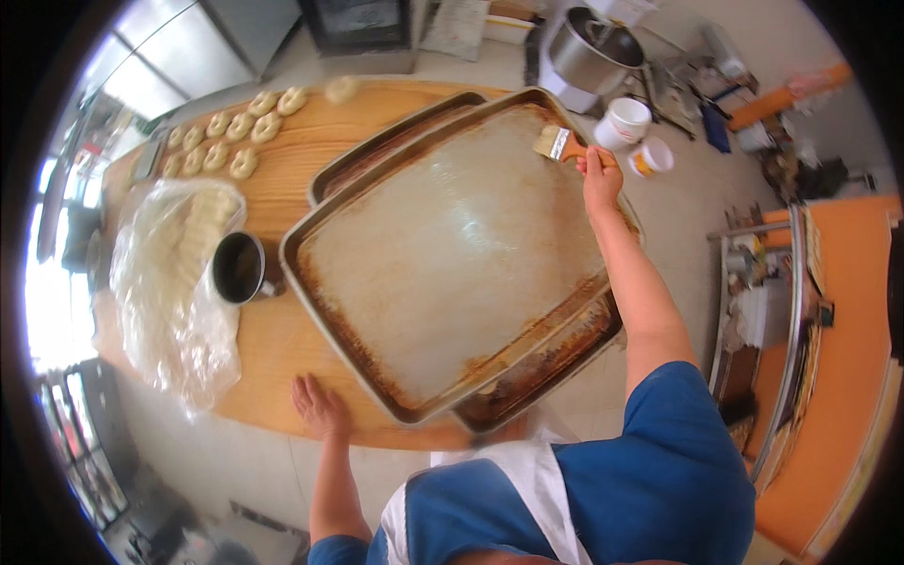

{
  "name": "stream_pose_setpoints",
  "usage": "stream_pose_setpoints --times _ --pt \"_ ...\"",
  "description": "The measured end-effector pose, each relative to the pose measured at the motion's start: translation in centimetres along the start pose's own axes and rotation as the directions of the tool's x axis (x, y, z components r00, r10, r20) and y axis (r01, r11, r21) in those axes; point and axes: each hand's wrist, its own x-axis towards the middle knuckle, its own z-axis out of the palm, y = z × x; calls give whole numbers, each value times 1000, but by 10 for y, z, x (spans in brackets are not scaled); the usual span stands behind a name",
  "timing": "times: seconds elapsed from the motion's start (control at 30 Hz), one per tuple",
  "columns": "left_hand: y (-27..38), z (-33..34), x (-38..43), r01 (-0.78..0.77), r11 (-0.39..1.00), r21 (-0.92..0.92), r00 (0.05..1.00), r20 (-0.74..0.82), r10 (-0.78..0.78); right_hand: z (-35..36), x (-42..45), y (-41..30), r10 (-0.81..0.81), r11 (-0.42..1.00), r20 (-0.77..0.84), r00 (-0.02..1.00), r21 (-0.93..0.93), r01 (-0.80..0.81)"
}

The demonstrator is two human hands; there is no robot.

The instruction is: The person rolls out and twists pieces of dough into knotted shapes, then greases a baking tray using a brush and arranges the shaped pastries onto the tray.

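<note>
My right hand (600, 180) grips the wooden handle of a pastry brush (558, 144), its bristles over the far right part of a large metal baking tray (452, 247). Brown baked-on stains line the tray's rim, and its surface is shiny. Another stained tray (544, 367) shows beneath it, turned at an angle. My left hand (321, 408) rests flat on the wooden table near its front edge, with fingers apart and nothing held. Left of the tray stands a dark metal mug (239, 268) with a handle; its contents are unclear.
Dough rings (240, 127) lie at the table's far left. A clear plastic bag (176, 282) covers pale dough pieces beside the mug. Beyond the table stand a mixer bowl (597, 49) and white buckets (625, 121). A metal rack (794, 296) is at the right.
</note>
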Motion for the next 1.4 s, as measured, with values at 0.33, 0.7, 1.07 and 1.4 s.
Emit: stream_pose_setpoints --times 0.33,0.7,1.07,1.4 --pt "-3 -1 0 28 999 -30 1000 4 -28 195 -196 -46 75 968 707 703 117 -222" --pt "7 -11 1 3 998 -57 1000 -23 -4 -68 6 -28 -145 751 235 961 -607 261" --pt "1 4 2 -33 999 -18 997 -65 32 -47 -209 -70 261 964 754 603 -235 -124" --pt "-1 5 -2 51 997 -56 998 -32 -53 -67 -151 -63 11 865 614 789 -402 300"
